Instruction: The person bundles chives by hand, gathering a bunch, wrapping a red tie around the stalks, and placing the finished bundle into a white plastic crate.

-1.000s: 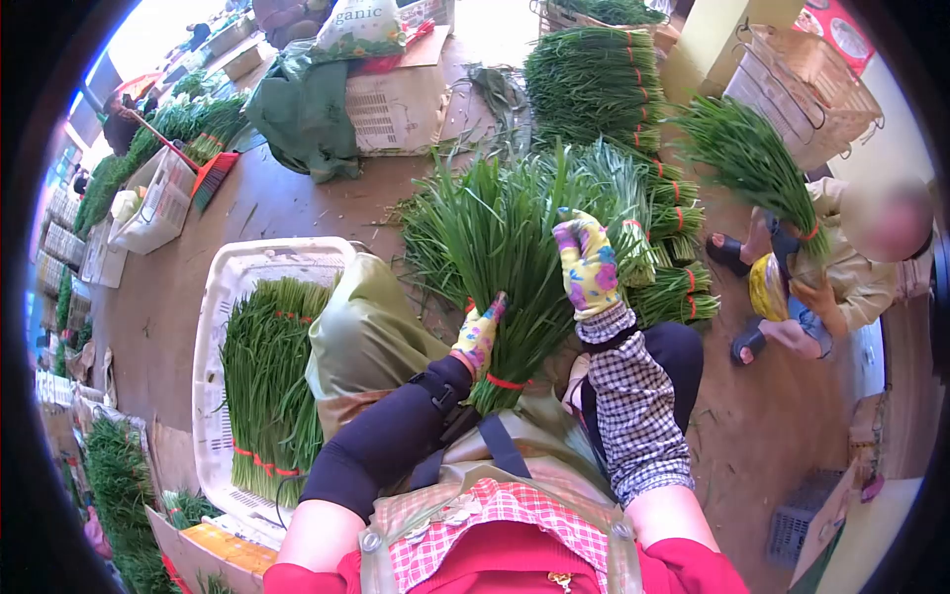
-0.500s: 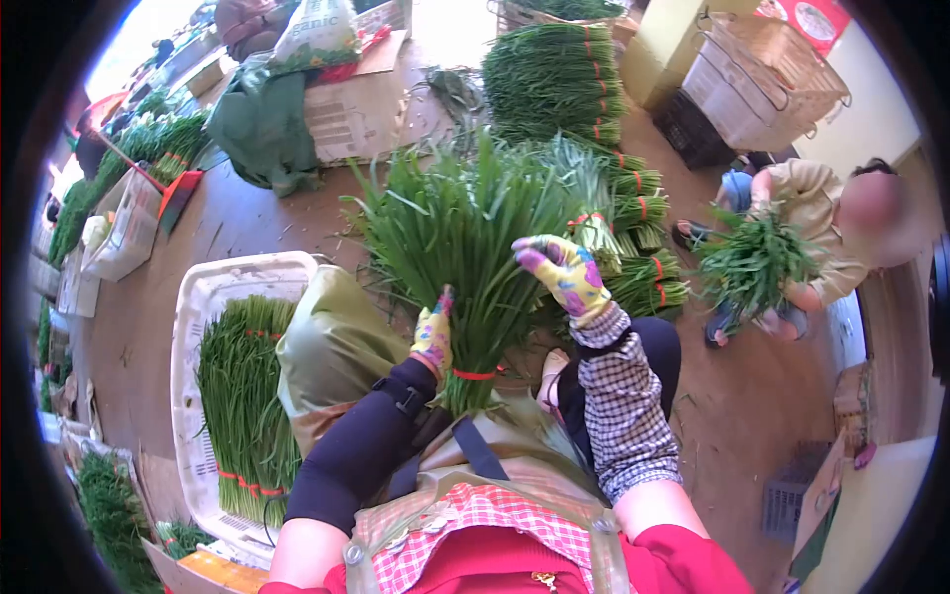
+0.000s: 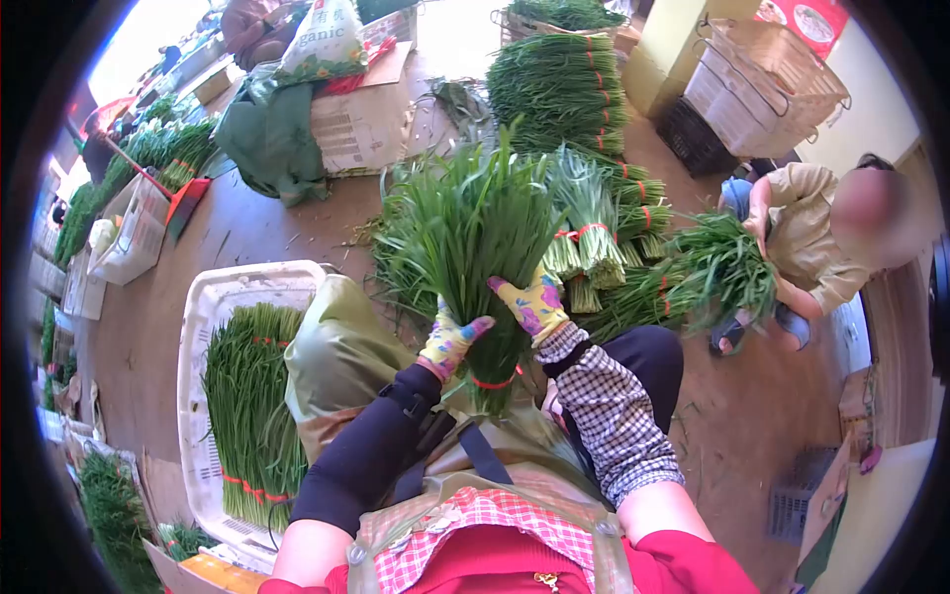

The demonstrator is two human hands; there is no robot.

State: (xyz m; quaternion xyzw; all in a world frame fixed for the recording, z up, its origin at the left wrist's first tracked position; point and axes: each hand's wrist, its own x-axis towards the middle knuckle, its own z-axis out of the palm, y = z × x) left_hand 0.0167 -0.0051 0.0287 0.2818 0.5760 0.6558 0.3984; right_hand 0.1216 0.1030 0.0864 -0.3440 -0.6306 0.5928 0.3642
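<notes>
Green chive bundle stands upright just right of the white plastic crate, which holds more tied chives, and its leaves fan wide. What has changed is the grip. The floral-gloved right hand has slid down from the leaf tops to the stalks, so the bundle is now clasped from both sides. On the crate side, the left hand wraps the stalks with curled fingers. The right hand's fingers close across the front, both just above the red band.

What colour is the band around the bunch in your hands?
Red: a thin red band low on the green leafy bunch, head view.
</notes>
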